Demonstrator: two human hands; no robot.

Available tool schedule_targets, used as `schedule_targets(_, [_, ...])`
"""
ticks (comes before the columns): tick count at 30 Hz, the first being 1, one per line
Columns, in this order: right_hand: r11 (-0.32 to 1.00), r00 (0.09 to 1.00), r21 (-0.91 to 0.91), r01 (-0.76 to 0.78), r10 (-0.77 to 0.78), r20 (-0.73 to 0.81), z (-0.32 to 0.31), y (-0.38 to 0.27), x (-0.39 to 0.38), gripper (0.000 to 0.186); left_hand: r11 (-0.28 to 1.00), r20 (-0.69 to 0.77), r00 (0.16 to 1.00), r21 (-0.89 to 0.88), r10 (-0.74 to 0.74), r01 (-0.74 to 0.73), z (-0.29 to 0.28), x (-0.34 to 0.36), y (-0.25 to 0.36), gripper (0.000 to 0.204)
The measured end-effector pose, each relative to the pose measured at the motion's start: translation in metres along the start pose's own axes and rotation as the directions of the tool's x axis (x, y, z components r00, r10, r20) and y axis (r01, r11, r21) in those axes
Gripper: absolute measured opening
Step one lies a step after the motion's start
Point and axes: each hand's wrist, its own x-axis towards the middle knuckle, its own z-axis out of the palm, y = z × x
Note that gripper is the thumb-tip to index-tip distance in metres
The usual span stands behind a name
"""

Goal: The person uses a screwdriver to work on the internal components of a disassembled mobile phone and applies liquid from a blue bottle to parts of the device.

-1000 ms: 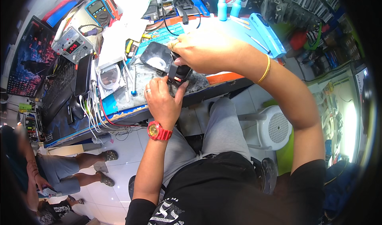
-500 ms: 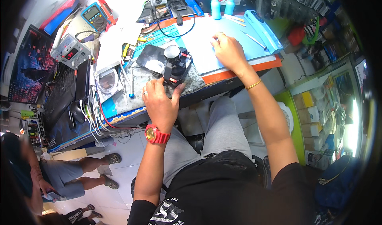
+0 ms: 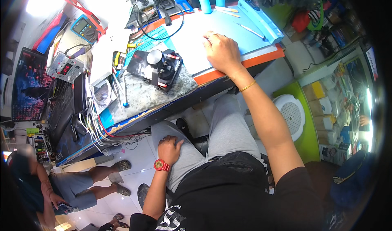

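Observation:
My left hand rests on my left thigh, open, its fingers lying over the grey trousers and the thumb apart. A red watch sits on that wrist. My right hand lies on the light blue mat near the table's front edge, fingers curled in, with nothing seen in them; the palm side is hidden. To its left, a black clamp-like fixture with a round silver-topped knob sits on a dark, glossy, phone-like panel. Both lie on a stained grey work surface, touched by neither hand.
Blue bottles, a pen-like tool and a long blue device stand or lie on the right. Leftward are a power supply, a multimeter, cables and a screwdriver. Another person stands at lower left.
My left hand has let go of the black fixture and dropped to my thigh. My right hand stays on the mat. The whole view has shifted slightly.

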Motion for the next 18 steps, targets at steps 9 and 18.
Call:
schedule_targets(9, [1.000,1.000,-0.015,0.007,-0.007,0.003,-0.0013,0.0020,0.0004,0.022,0.995,0.043,0.994,0.019,-0.100,0.099,0.0108,0.0020,-0.0032,0.030])
schedule_targets(18, [1.000,1.000,-0.009,0.000,0.000,-0.002,-0.0012,0.0023,-0.0003,0.021,0.992,0.051,0.990,0.001,-0.128,0.128,0.0090,0.0029,-0.0021,0.031])
